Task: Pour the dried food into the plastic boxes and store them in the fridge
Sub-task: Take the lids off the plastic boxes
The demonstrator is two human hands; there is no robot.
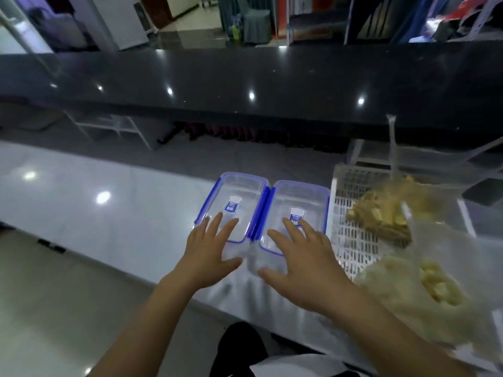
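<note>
I see pale glossy countertop (pixel 81 213) in front, long black stone ledge (pixel 245 77) behind it, dim room beyond. Left hand (pixel 209 251) flat, fingers spread, released, over near end of left clear plastic box with blue clips (pixel 239 197). Right hand (pixel 299 265) likewise spread, holding nothing, over right clear plastic box with blue clips (pixel 302 202). Boxes touch side by side, lids on. White slotted plastic tray (pixel 351 240) just beside right box; clear bag of brown dried food (pixel 386 210) on it, clear bag of pale yellow dried food (pixel 424 292) nearer me. Open counter lies left of boxes.
</note>
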